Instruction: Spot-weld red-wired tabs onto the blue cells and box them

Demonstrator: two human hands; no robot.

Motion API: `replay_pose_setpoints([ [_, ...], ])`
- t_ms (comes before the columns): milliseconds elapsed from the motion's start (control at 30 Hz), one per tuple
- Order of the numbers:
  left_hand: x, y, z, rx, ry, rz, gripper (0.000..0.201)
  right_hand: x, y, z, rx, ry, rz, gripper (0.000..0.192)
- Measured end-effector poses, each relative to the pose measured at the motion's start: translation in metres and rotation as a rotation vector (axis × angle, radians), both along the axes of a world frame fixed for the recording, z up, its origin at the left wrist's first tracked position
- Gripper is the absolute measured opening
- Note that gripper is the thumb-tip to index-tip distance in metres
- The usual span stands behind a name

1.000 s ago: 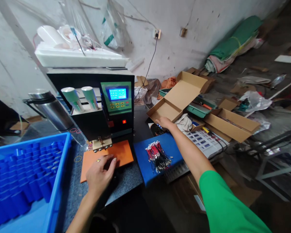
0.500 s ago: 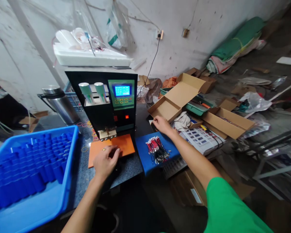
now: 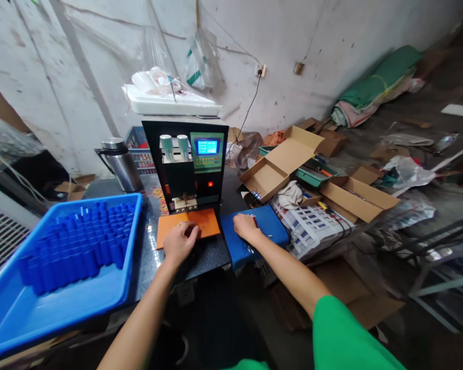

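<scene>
My right hand lies palm down on the blue pad at the right end of the table, fingers curled over the bundle of red and black wires. Only a few strands show past my knuckles, so I cannot tell whether I have actually gripped any or am only covering them. My left hand rests on the near edge of the orange plate, fingers bent and close together. Something dark seems to sit under the fingertips, but it is too hidden to name.

As I judge it, the work is at an early point. The wires are bunched on the pad, nothing lies under the welding tip of the black machine just behind the plate, and the blue tray at the left edge of the table is crowded with upright blue cells. Taking a wire, carrying it to the plate and joining it all look undone to me.

The bundle is mostly hidden. The strands that show run roughly from the near left toward the far right of the pad, and I cannot make out which end points where. The plate's long side runs along the table's front edge.
</scene>
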State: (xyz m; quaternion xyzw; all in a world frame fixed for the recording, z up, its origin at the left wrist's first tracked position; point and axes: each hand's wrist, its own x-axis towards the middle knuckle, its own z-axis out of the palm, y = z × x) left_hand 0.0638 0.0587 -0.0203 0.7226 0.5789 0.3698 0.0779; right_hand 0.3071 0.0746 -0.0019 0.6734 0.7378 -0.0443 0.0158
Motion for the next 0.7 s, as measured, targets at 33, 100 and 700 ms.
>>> replay_pose_setpoints([
  [33,0.0,0.0,0.0,-0.003,0.0,-0.002,0.033,0.0,0.0,-0.002,0.016,0.004,0.0,0.027],
  [100,0.0,0.0,0.001,-0.013,-0.001,-0.002,0.033,0.003,-0.001,-0.007,0.058,0.035,-0.019,0.027],
  [700,-0.006,-0.002,0.005,-0.085,-0.324,-0.145,0.044,0.027,0.003,0.01,0.325,1.95,-0.288,0.03],
])
